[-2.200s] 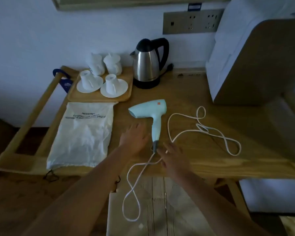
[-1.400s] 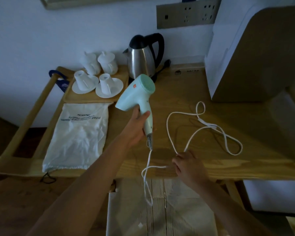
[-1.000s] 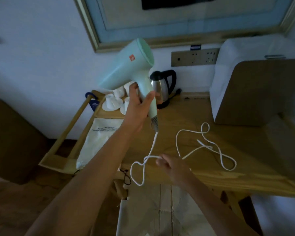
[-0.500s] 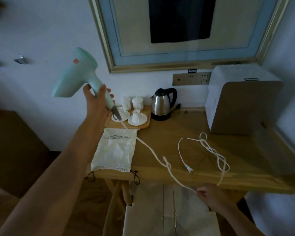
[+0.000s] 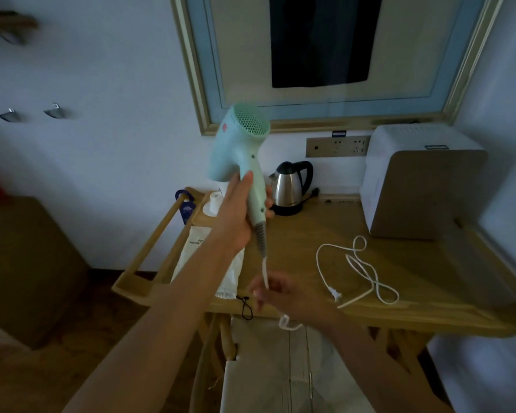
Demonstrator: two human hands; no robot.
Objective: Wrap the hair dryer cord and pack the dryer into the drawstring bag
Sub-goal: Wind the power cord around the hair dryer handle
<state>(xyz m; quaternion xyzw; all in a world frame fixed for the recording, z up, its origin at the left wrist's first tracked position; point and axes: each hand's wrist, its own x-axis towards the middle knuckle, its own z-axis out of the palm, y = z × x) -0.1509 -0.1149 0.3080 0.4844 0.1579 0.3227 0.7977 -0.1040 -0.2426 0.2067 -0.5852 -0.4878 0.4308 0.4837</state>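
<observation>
Pale mint plastic hair dryer is held up off the tabletop, upright, intake grille toward the camera. The left hand grips its handle, fingers curled round it. The white cord drops straight from the handle's grey strain relief to the right hand, which sits just below the left; it pinches the cord close to the handle, though motion blur hides the finger detail.

Change over the last half second: the dryer was out to the far left with the cord stretched taut to a right hand low at the tabletop edge; now the dryer is back at centre and the right hand has slid up the cord toward the handle. A short slack loop hangs under the right hand.

Reading: this looks like the start position for winding the first turn. No turn yet lies on the handle. The rest of the cord, plug included, lies in loose loops to the right of the right hand.

The white drawstring bag lies flat beneath the left forearm, partly hidden. A kettle stands beyond the left hand.
</observation>
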